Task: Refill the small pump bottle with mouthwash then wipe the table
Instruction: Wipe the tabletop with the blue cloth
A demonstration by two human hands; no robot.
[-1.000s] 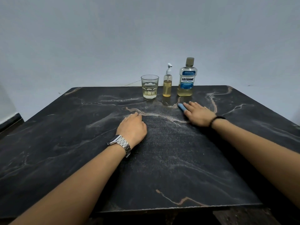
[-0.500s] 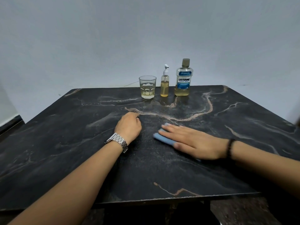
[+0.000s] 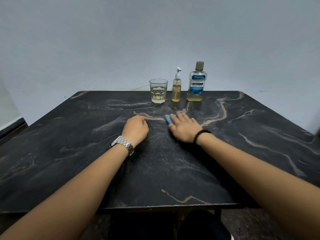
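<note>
A small pump bottle (image 3: 176, 91) with yellow liquid stands upright at the table's far edge, between a glass (image 3: 158, 90) and a capped Listerine mouthwash bottle (image 3: 196, 84). My right hand (image 3: 184, 129) lies flat, palm down, pressing a blue cloth (image 3: 167, 119) onto the black marble table (image 3: 69, 153); only the cloth's far left edge shows past my fingers. My left hand (image 3: 136, 129), with a metal watch on its wrist, rests on the table in a loose fist, a little left of the cloth and holding nothing.
The glass holds a little yellowish liquid. A pale wall rises right behind the three containers. The table's near edge runs across the bottom of the view, with dark floor below it.
My right hand slid the blue cloth from near the bottles back toward me, then forward again to the middle of the table. My left hand stayed in place.
</note>
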